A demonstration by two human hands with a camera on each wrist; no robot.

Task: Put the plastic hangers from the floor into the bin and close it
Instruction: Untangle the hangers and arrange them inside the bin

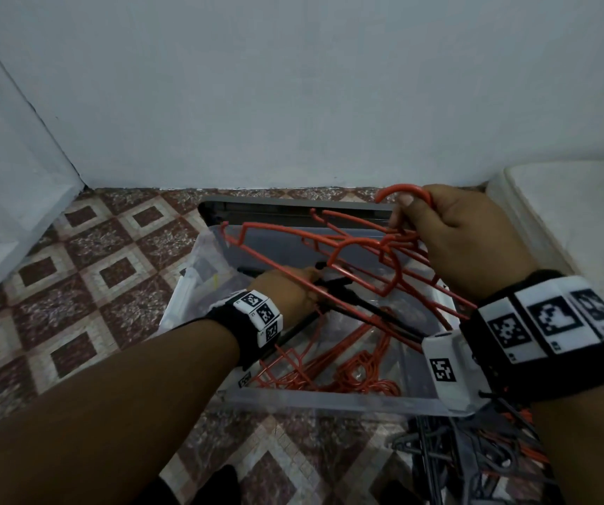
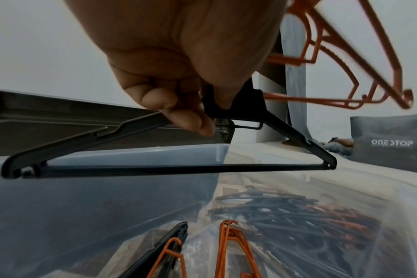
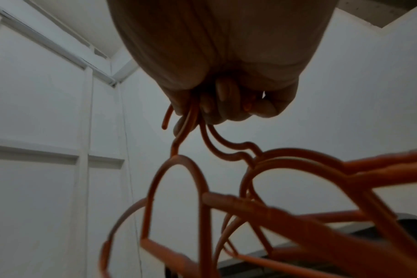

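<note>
Left hand (image 2: 179, 62) pinches a black hanger (image 2: 169, 165) at its neck, suspended over the open clear bin (image 1: 329, 399). Right hand (image 1: 457, 242) grips several orange hangers (image 1: 329, 249) by their hooks, above and beside the left hand. Below both hands, more orange hangers lie in the bin; further hangers remain on the floor (image 1: 92, 267) beneath the right wrist.

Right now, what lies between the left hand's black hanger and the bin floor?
Head view: below the black hanger, orange hangers already lie on the bin floor; the gap above them is open.
</note>
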